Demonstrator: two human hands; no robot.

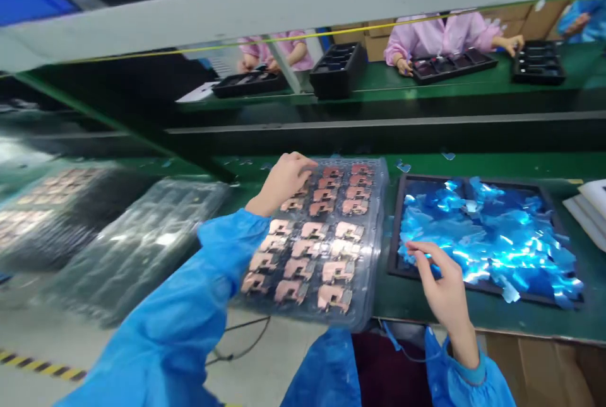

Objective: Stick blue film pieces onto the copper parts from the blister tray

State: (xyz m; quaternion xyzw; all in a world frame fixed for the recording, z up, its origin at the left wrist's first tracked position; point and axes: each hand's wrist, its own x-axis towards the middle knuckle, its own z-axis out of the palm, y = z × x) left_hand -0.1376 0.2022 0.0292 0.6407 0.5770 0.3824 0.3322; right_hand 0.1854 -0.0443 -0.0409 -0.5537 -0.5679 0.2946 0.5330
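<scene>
My left hand (285,183) reaches over the far left part of a clear plastic tray (377,224), its fingers curled down among the parts there. Whatever those fingertips may grip is hidden. Rows of flat copper-coloured metal parts (335,271) lie in the tray's pockets. My right hand (442,287) is at the near left edge of a black tray (395,230) heaped with shiny blue film pieces (497,236). Its thumb and index finger are pinched; anything between them is too small to make out.
On the left stand a stack of clear trays (142,236) and a blurred stack holding copper-coloured parts (52,195). Film scraps (403,167) dot the green bench. A shelf beam (303,9) crosses above. Opposite, people in pink sleeves (398,47) handle black trays (454,66).
</scene>
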